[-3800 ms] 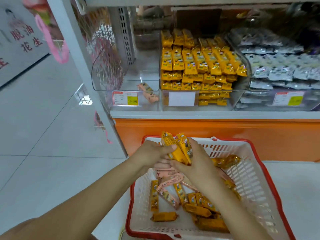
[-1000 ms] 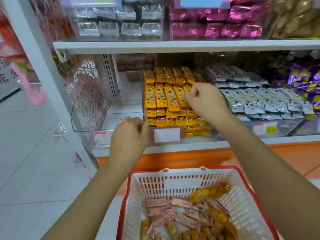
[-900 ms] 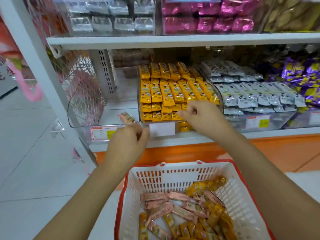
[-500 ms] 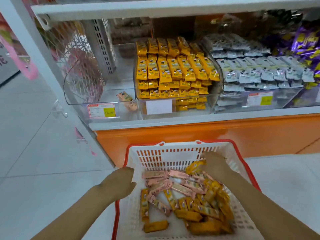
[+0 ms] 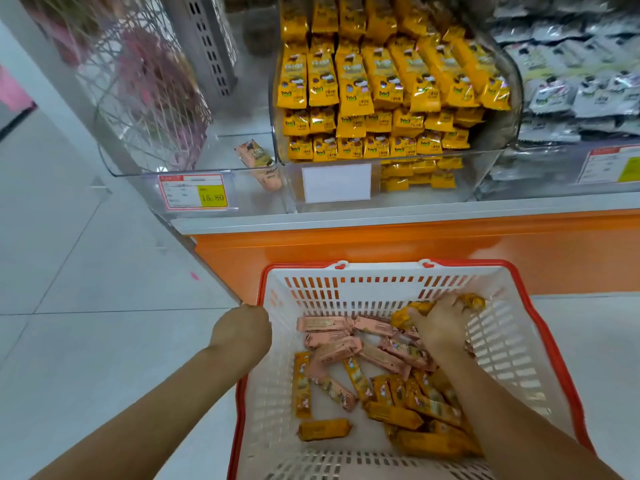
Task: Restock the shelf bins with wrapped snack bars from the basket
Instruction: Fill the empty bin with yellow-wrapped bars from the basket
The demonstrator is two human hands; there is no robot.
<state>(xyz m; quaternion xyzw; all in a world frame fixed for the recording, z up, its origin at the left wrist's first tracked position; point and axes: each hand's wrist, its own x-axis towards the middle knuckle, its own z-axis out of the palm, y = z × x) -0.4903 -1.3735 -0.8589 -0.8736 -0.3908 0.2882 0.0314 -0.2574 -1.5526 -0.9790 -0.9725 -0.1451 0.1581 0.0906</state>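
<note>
A white basket with a red rim (image 5: 346,292) stands below the shelf, holding several yellow bars (image 5: 391,415) and pink bars (image 5: 332,348). My right hand (image 5: 438,327) reaches into its far right corner and curls its fingers round yellow bars (image 5: 410,311) there. My left hand (image 5: 242,330) rests at the basket's left rim, fingers curled; its grip on the rim is hidden. On the shelf, a clear bin (image 5: 398,188) is stacked with yellow bars (image 5: 381,84). The clear bin to its left (image 5: 242,199) holds one or two pink bars (image 5: 258,157).
Silver-wrapped snacks (image 5: 581,88) fill the bin at the right. An orange shelf base (image 5: 415,251) stands behind the basket. A price tag (image 5: 194,192) sits on the left bin's front. A wire rack (image 5: 145,91) hangs at the shelf's left end, with grey tiled floor beyond.
Both hands have come down from the yellow bin to the basket. My right hand has gone into the far right corner onto yellow bars; the left moved to the basket's left rim.
</note>
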